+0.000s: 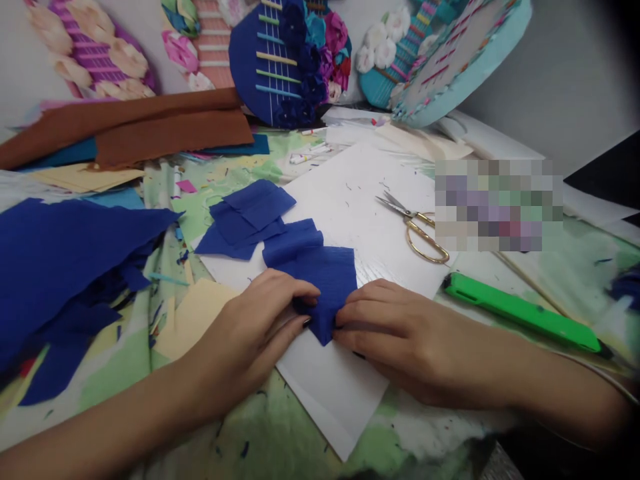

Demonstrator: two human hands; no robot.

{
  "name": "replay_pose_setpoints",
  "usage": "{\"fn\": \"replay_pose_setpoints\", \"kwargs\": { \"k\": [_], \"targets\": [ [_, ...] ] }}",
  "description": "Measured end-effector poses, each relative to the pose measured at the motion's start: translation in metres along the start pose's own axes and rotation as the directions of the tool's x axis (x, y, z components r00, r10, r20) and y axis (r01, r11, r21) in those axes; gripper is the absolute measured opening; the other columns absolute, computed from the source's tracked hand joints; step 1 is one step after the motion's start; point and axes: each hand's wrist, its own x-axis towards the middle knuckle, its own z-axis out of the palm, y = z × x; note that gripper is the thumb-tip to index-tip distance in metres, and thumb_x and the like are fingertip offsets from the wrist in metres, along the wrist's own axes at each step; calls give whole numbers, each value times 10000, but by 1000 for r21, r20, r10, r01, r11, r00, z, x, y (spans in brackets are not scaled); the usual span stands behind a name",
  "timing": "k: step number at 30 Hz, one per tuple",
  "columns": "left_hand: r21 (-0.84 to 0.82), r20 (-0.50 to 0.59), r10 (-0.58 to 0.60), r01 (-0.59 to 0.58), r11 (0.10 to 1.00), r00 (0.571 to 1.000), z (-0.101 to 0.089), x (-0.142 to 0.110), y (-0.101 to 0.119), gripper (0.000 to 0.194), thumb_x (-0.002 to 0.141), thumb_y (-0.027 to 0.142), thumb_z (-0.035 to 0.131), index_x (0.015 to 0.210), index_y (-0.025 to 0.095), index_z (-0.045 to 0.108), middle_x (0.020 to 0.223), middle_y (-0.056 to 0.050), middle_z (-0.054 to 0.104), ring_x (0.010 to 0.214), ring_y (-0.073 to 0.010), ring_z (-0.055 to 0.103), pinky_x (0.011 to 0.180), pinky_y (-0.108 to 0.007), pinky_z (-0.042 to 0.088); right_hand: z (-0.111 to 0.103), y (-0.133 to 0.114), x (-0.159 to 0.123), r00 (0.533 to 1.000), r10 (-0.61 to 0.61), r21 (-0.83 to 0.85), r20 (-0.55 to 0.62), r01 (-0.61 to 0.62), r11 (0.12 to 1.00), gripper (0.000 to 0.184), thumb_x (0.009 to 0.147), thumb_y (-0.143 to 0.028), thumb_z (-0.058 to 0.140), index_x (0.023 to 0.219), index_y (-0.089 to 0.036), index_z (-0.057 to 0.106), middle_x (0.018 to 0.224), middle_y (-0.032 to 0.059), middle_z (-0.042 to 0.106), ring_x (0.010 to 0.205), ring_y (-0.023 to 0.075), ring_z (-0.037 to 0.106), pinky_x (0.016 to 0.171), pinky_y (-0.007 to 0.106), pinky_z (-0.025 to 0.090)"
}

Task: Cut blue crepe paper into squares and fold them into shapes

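Note:
Between my two hands is a piece of blue crepe paper (334,277), its near end narrowed to a point over the white sheet (320,387). My left hand (270,313) pinches its left edge between thumb and forefinger. From the right, my right hand (390,327) has its fingers curled on the paper's lower right edge; its thumb is mostly hidden. Just beyond my left hand lies another blue crepe piece (290,241), partly under or against the held one. Farther back are several overlapping cut blue pieces (250,217).
Gold-handled scissors (420,230) lie on the white sheet. A green utility knife (523,313) rests to the right, near a thin stick. Large blue crepe paper (75,260) covers the left side. Brown crepe paper (175,130) and decorated round panels, one dark blue (273,67), stand behind.

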Motion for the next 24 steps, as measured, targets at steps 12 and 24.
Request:
{"fn": "replay_pose_setpoints", "kwargs": {
  "k": [12,24],
  "targets": [
    [-52,2,-30,30,998,1000,3,8,3,171,889,162,482,1039,200,556,871,-26,597,806,-153,568,672,-275,456,2,1,-3,999,-10,-36,33,12,999,261,942,-130,408,1094,-136,621,1084,120,591,1011,223,488,883,412,374],
    [-22,9,30,-29,999,1000,5,10,4,146,896,154,467,1010,180,554,875,-26,589,853,-169,518,719,-294,433,1,1,-2,998,3,-35,57,-1,999,275,952,-151,392,1096,-139,625,1079,106,581,987,222,473,890,405,352]
  ]
}}
